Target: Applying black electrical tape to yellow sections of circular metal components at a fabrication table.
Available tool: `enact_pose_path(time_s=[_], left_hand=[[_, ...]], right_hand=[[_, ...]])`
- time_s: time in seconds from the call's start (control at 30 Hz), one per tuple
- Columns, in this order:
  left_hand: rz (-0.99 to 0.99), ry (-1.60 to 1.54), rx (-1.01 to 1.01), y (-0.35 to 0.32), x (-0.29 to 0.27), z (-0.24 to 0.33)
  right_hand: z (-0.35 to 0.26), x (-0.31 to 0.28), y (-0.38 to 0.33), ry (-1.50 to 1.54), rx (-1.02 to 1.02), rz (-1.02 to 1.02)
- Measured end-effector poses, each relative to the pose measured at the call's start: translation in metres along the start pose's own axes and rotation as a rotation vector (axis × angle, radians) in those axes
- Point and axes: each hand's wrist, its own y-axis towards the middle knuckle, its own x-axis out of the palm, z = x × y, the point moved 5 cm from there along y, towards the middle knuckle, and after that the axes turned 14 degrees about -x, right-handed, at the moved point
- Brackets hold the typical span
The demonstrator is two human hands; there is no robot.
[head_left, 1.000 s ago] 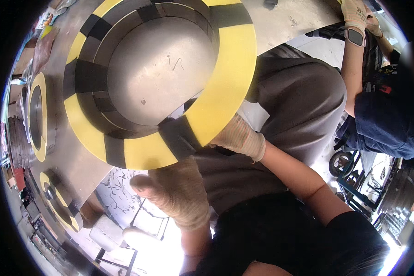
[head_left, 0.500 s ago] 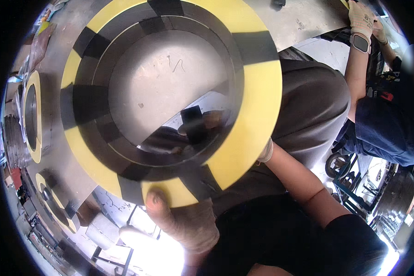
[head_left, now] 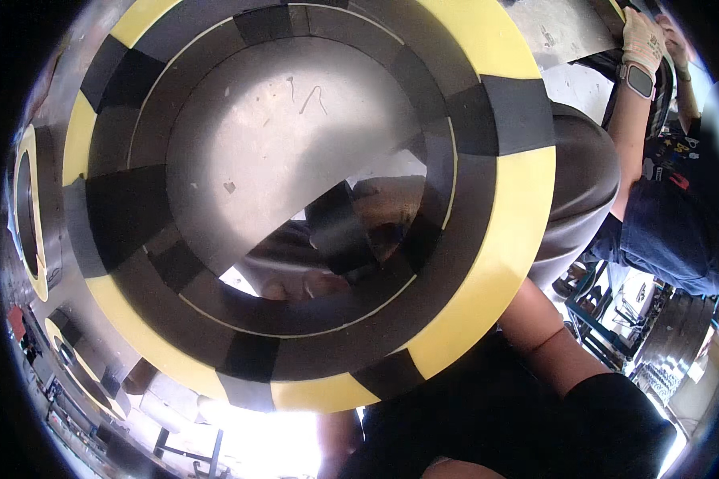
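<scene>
A large ring (head_left: 507, 239), yellow with black strips across it and dark inner walls, fills the middle of the head view, raised close to me. My left forearm (head_left: 339, 435) runs up behind its lower rim. Through the opening, dim fingers of what looks like my left hand (head_left: 323, 283) show near the lower inner edge. The ring's lower part covers the rest of that hand. My right forearm (head_left: 535, 319) passes behind the ring's right side, which hides the hand. A black band (head_left: 339, 227) and a shadowed brown shape, unclear in kind, also appear inside the opening.
Beyond the ring lies a grey tabletop (head_left: 256, 168) with small scraps. Two more yellow-edged rings, a tall one (head_left: 32, 215) and a smaller one (head_left: 80, 359), stand at left. Another person's gloved hand (head_left: 643, 44) works at upper right. My knee (head_left: 587, 176) is beside the table.
The ring has come closer and looks bigger, with its lower rim further down. My left thumb, earlier on the front of that rim, is now out of sight behind it.
</scene>
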Motion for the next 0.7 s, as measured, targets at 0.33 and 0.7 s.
enact_pose_path(time_s=[0.33, 0.7], left_hand=[[-0.161, -0.041, 0.022, 0.034, -0.006, -0.012], [-0.311, -0.081, 0.03, 0.059, -0.013, -0.033]], right_hand=[[-0.016, -0.012, -0.008, -0.01, -0.092, 0.021], [0.033, -0.025, -0.083, 1.009, 0.151, 0.597]])
